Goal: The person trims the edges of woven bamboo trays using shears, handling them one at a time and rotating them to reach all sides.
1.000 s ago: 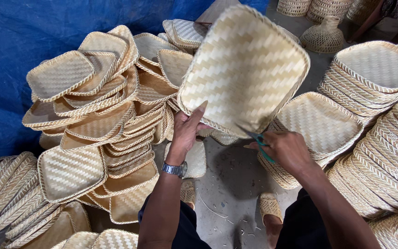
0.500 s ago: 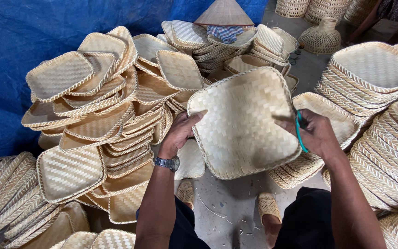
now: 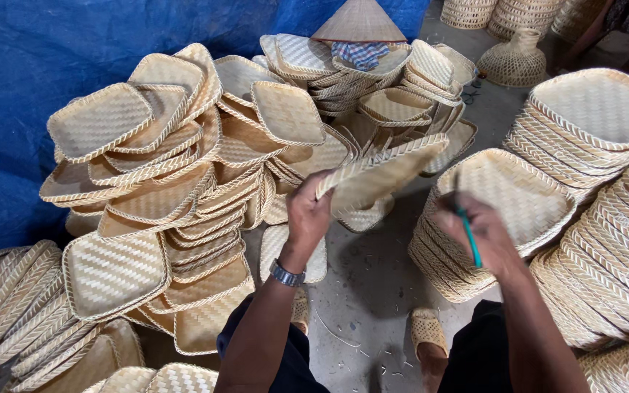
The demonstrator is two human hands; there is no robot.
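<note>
My left hand (image 3: 307,215) grips the near edge of a square woven bamboo tray (image 3: 381,175), which is tilted almost edge-on above the floor. A wristwatch (image 3: 286,274) is on that arm. My right hand (image 3: 475,236) is off the tray and closed around a thin teal-handled tool (image 3: 467,237). It hovers over a neat stack of the same trays (image 3: 511,189) at the right. A loose heap of trays (image 3: 176,182) lies to the left of my left hand.
Tall tray stacks (image 3: 606,116) fill the right side. A blue tarp (image 3: 30,65) hangs at the left and back. A conical hat (image 3: 358,20) tops a far pile, and a woven vase-shaped basket (image 3: 515,60) stands behind. My sandalled feet (image 3: 428,331) rest on grey concrete.
The tray has swung down from upright to nearly edge-on, held by the left hand alone. The right hand let go of it and dropped toward the right stack with the teal tool.
</note>
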